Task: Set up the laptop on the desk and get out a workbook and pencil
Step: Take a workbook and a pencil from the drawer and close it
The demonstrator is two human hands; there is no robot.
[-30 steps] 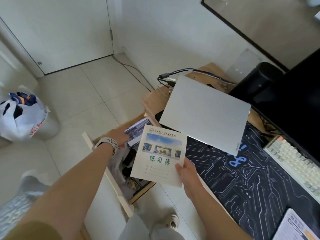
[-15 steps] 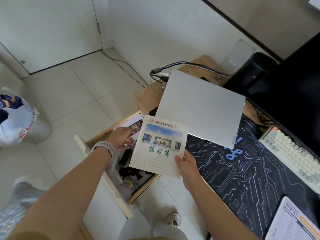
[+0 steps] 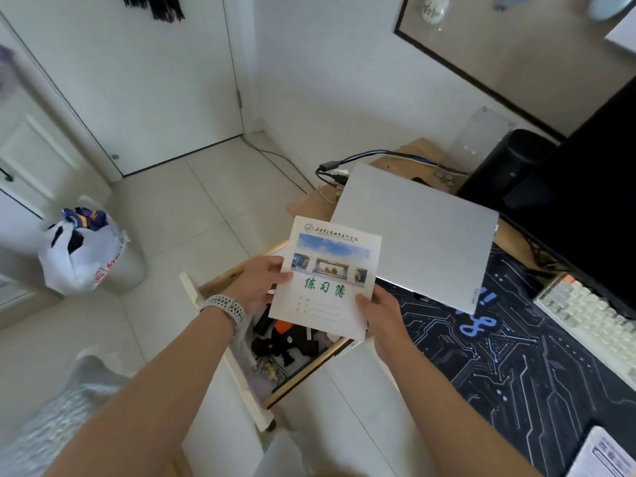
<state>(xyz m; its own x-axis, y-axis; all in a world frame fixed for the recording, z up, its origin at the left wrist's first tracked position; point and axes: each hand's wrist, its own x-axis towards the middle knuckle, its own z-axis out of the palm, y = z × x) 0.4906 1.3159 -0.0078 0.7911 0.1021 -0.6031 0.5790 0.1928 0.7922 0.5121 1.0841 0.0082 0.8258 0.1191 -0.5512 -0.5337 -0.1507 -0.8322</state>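
Observation:
A white workbook (image 3: 327, 277) with green characters and photos on its cover is held above the open drawer. My left hand (image 3: 258, 284), with a watch on the wrist, grips its left edge. My right hand (image 3: 378, 311) grips its lower right corner. A closed silver laptop (image 3: 420, 228) lies on the desk just to the right of the workbook, partly on the black circuit-pattern desk mat (image 3: 499, 356). No pencil is visible.
The open wooden drawer (image 3: 309, 370) under the workbook holds dark clutter. A black monitor (image 3: 592, 187), a white keyboard (image 3: 592, 321) and a black cylinder (image 3: 509, 163) stand at the right. Cables (image 3: 361, 160) hang off the desk's far corner. A bagged bin (image 3: 82, 253) sits on the floor.
My left hand has come out of the drawer and taken the workbook's left edge. The workbook, held by my right hand alone before, is now in both hands.

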